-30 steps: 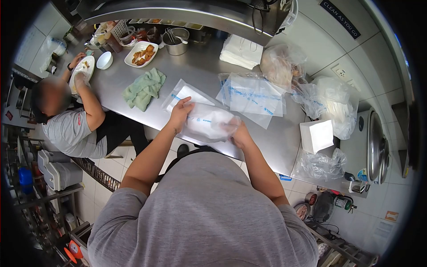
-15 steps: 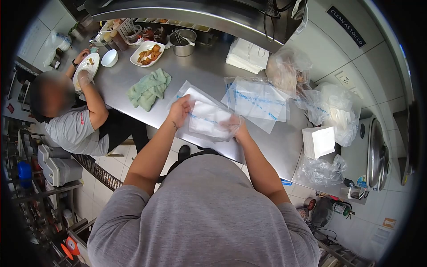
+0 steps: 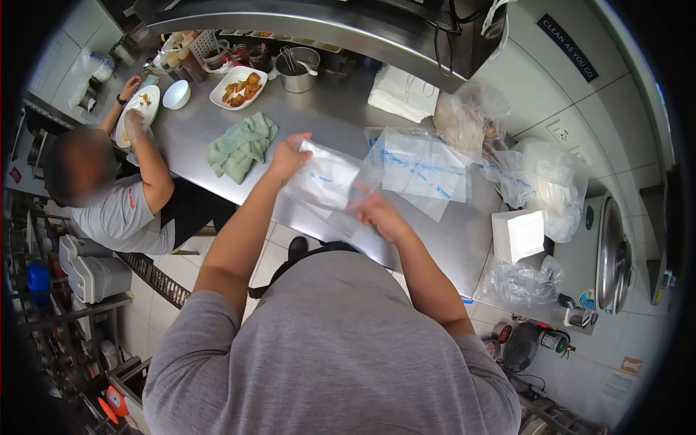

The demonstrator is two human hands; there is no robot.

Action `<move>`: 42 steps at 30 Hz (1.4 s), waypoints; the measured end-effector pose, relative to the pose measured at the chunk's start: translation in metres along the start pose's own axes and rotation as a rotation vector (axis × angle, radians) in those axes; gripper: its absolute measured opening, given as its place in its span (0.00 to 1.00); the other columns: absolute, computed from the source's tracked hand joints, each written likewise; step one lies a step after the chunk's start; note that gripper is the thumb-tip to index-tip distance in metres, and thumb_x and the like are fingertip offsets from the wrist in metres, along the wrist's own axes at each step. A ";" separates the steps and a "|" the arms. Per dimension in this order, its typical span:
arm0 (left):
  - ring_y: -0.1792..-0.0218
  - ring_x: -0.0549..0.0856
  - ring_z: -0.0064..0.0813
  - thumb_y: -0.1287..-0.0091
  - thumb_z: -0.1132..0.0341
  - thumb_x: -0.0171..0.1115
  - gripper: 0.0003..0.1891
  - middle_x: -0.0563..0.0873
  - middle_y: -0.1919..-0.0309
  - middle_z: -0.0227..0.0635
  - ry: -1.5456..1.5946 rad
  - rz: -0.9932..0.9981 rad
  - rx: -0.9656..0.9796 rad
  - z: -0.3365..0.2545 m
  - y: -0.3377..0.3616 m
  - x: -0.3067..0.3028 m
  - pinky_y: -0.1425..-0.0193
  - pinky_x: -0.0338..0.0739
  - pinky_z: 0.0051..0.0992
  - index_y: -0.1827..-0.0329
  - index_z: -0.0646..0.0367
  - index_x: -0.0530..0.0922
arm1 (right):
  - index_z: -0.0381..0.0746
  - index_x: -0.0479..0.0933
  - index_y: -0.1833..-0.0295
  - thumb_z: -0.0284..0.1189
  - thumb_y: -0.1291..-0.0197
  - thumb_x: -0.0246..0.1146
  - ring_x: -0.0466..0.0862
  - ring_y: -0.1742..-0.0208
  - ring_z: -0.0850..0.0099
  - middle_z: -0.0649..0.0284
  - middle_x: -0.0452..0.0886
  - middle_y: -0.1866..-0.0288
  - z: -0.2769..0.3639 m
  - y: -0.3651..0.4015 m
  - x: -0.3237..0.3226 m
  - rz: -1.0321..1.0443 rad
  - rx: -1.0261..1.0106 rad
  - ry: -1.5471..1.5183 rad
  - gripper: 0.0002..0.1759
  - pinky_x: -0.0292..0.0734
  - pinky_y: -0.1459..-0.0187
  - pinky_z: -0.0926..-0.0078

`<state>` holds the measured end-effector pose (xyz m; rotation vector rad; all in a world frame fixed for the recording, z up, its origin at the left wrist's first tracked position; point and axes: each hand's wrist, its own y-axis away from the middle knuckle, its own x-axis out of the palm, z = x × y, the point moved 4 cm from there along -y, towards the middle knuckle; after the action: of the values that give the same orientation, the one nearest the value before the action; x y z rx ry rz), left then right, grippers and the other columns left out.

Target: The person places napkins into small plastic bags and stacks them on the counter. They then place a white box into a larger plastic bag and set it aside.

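Note:
A clear plastic bag [image 3: 330, 177] with white contents, which look like folded napkins, and blue print is held up over the front of the steel counter. My left hand [image 3: 290, 156] grips its upper left corner, thumb on top. At the bag's lower right edge, my right hand [image 3: 383, 217] is closed with the fingers on the plastic; part of them is seen through it. Flat printed plastic bags [image 3: 420, 168] lie on the counter just beyond my right hand. To the left of my left hand rests a crumpled green towel [image 3: 241, 147].
A co-worker [image 3: 123, 210] sits at the left with a hand at an oval plate [image 3: 140, 116]. Behind stand a white bowl [image 3: 177, 95], a plate of fried food [image 3: 240, 88] and a steel pot [image 3: 296, 69]. Napkin stacks [image 3: 518, 236] and filled plastic bags [image 3: 551, 185] line the right side.
Both hands and the bag have shifted slightly left. The bag has turned, and its white contents now sit nearer my left hand. My right hand has come closer to me.

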<state>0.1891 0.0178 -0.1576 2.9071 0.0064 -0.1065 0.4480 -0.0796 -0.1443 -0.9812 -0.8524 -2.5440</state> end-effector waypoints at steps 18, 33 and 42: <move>0.52 0.82 0.48 0.41 0.59 0.70 0.20 0.83 0.52 0.46 -0.726 -0.043 0.426 -0.004 0.002 0.017 0.47 0.77 0.36 0.46 0.55 0.82 | 0.38 0.80 0.55 0.27 0.49 0.68 0.83 0.59 0.61 0.60 0.83 0.61 0.045 0.016 0.015 -0.497 -0.691 1.531 0.14 0.78 0.56 0.65; 0.57 0.83 0.50 0.36 0.53 0.66 0.18 0.85 0.59 0.47 -0.724 -0.186 0.484 -0.009 0.002 0.006 0.52 0.78 0.37 0.53 0.59 0.83 | 0.38 0.80 0.56 0.23 0.42 0.62 0.79 0.55 0.53 0.53 0.82 0.58 0.057 0.022 0.034 -0.451 -1.094 1.518 0.08 0.76 0.52 0.59; 0.69 0.82 0.53 0.36 0.48 0.64 0.21 0.83 0.70 0.51 -0.933 -0.192 0.402 0.003 -0.017 -0.004 0.64 0.74 0.44 0.69 0.61 0.78 | 0.44 0.62 0.26 0.48 0.37 0.60 0.56 0.23 0.53 0.53 0.57 0.23 -0.036 -0.057 0.068 0.099 -0.758 1.974 0.37 0.46 0.25 0.48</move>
<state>0.1848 0.0332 -0.1639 2.9023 0.1145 -1.6221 0.3540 -0.0603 -0.1431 1.3512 0.7103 -2.1759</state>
